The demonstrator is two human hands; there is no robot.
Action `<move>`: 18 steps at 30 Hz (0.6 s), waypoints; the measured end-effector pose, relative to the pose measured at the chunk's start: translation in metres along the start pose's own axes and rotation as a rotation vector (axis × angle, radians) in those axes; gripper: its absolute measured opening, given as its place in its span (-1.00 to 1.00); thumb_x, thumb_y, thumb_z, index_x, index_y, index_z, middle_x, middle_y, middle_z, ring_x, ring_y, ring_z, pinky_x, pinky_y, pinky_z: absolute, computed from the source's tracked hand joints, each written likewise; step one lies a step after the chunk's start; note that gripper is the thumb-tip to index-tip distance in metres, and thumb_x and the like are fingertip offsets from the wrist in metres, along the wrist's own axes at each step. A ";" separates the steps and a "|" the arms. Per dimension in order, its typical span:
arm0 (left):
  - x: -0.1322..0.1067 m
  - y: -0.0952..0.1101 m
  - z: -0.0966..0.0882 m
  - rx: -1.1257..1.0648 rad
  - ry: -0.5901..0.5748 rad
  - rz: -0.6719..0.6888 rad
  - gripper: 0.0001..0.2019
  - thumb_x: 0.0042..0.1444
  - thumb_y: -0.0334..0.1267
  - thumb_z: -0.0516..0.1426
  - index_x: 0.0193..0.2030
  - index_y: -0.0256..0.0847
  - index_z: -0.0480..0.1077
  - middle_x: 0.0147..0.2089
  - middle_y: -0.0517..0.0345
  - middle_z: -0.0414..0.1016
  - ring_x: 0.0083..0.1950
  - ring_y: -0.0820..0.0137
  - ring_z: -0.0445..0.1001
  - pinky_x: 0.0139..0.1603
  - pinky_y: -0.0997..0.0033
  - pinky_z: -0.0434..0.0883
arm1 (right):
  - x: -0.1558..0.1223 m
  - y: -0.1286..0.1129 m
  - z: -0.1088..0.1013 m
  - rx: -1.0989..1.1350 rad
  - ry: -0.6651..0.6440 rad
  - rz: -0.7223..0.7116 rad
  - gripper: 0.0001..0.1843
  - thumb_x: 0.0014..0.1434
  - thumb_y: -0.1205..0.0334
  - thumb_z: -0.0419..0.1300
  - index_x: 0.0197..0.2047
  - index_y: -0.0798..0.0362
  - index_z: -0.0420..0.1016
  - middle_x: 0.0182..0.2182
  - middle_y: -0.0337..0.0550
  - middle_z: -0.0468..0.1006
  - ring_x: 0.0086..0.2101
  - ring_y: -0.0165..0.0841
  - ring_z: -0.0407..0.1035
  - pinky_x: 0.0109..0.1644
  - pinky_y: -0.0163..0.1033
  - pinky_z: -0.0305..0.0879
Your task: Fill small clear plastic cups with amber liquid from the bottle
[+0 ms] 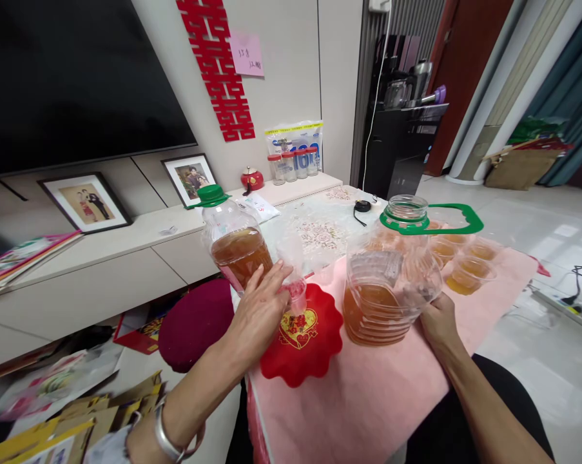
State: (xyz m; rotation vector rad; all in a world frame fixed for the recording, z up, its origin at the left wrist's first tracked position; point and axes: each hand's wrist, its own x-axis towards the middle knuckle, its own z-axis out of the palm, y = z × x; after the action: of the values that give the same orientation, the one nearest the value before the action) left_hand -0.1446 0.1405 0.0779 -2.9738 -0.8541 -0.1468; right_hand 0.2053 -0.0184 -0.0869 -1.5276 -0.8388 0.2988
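My left hand (264,306) reaches over a red scalloped plate (322,348) with a gold heart design. Its fingertips are on a small clear plastic cup (298,296) with something pink in it. Just behind that hand stands a clear bottle (240,248) of brown liquid with a green cap. My right hand (440,322) grips the lower right side of a big clear plastic jug (375,309). The jug is uncapped, has a green handle ring and is partly filled with amber liquid. Some of my right fingers are hidden behind it.
Several clear cups of amber liquid (467,277) stand behind the jug on the pink cloth (358,399). A black tape measure (362,206) lies farther back. Left of the table are a maroon round stool (194,328) and a low cabinet (102,270) with framed photos.
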 end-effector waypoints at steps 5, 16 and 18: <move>-0.011 -0.002 0.027 -0.053 0.008 -0.005 -0.57 0.50 -0.16 -0.02 -0.26 -0.31 0.57 0.53 -0.17 0.19 0.63 -0.02 0.01 0.62 -0.37 -0.02 | 0.000 -0.002 0.000 0.002 0.000 -0.007 -0.71 0.44 0.06 0.33 -0.16 0.14 0.51 -0.28 -0.24 0.52 -0.35 -0.43 0.45 -0.29 -0.31 0.48; -0.014 0.020 0.010 -0.186 -0.117 -0.168 -0.56 0.35 -0.17 0.10 0.28 -0.29 0.50 0.60 -0.11 0.04 0.68 -0.01 -0.18 0.67 -0.29 -0.11 | -0.003 -0.010 0.002 0.026 0.025 -0.086 -0.68 0.44 0.03 0.33 -0.20 0.13 0.49 -0.31 -0.26 0.50 -0.37 -0.44 0.42 -0.28 -0.30 0.46; -0.013 0.038 0.006 -0.342 -0.091 -0.234 -0.36 0.28 -0.25 0.11 0.50 -0.26 0.24 0.66 0.04 -0.19 0.70 0.12 -0.26 0.70 -0.16 -0.11 | -0.004 -0.013 0.004 0.049 0.035 -0.113 -0.67 0.44 0.01 0.32 -0.20 0.13 0.50 -0.30 -0.25 0.51 -0.34 -0.42 0.44 -0.25 -0.28 0.47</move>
State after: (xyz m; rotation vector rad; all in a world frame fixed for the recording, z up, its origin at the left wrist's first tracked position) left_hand -0.1349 0.1018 0.0696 -3.1982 -1.3117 -0.1843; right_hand 0.1954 -0.0194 -0.0764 -1.4298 -0.8807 0.2082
